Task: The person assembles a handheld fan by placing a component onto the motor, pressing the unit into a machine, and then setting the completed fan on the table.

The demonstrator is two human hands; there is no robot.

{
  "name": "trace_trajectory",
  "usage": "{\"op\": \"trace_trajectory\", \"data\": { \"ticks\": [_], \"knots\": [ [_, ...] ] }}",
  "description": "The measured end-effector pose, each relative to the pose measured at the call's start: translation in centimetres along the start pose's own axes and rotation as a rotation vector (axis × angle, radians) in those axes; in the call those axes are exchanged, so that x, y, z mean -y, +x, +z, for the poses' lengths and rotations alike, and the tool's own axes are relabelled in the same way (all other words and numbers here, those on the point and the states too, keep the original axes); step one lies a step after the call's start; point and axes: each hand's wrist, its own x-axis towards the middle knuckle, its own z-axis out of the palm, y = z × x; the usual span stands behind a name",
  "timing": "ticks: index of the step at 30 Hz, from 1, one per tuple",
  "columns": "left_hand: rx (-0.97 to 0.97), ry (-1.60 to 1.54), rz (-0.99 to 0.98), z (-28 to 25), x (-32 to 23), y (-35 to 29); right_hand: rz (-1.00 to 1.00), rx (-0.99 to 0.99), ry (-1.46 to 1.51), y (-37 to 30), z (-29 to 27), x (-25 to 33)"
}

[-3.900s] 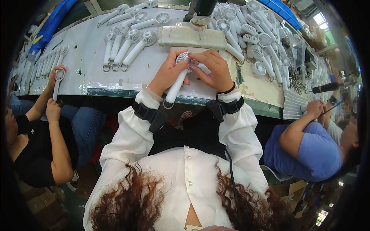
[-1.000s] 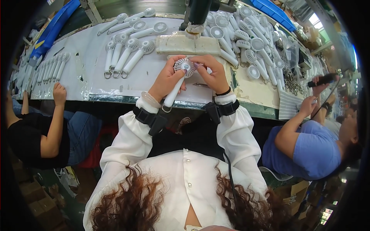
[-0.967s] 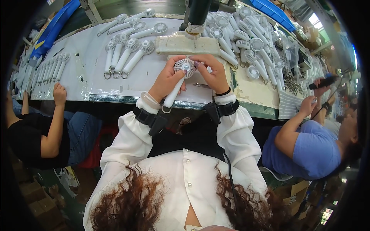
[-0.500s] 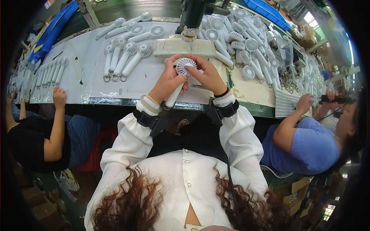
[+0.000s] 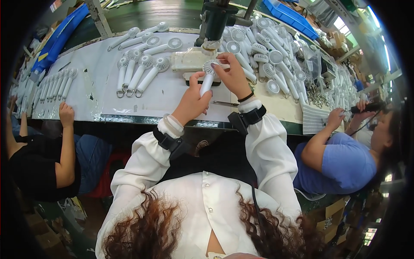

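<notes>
My left hand [image 5: 192, 102] is wrapped around the handle of a white handheld fan [image 5: 207, 82], held tilted above the table with its round grille head away from me. My right hand [image 5: 234, 77] has its fingers closed on the edge of that head. The head sits just below the white-wrapped tip of a green press [image 5: 214, 26] and at the right end of a pale padded block [image 5: 185, 61]. A thin metal tool [image 5: 225, 103] lies on the table beneath my right wrist.
Several finished-looking fans [image 5: 146, 69] lie in rows on white sheeting to the left. A heap of fans [image 5: 269, 52] fills the right side, near metal rings [image 5: 317, 96] and a blue tray [image 5: 293, 19]. Co-workers sit left [image 5: 43, 164] and right [image 5: 340, 159].
Both hands have carried the fan away from me, toward the press. My left hand has shifted onto the handle, and my right hand has moved slightly right and farther off.
</notes>
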Motion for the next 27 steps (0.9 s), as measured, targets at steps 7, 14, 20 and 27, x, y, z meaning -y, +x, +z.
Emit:
{"op": "trace_trajectory", "data": {
  "ticks": [7,14,20,27],
  "knots": [
    [-0.071,-0.056,-0.081,-0.4,-0.1,1.7,-0.489,-0.086,-0.454,0.4,-0.6,0.3],
    [-0.094,-0.113,-0.107,-0.5,-0.1,2.8,-0.571,-0.040,-0.574,0.3,-0.8,0.6],
    [-0.130,-0.096,-0.149,-0.7,-1.0,3.6,-0.625,-0.132,-0.549,1.8,-4.8,1.6],
    [-0.152,-0.090,-0.159,-0.4,-1.4,4.7,-0.525,-0.436,-0.122,15.3,-15.5,9.7]
  ]
}}
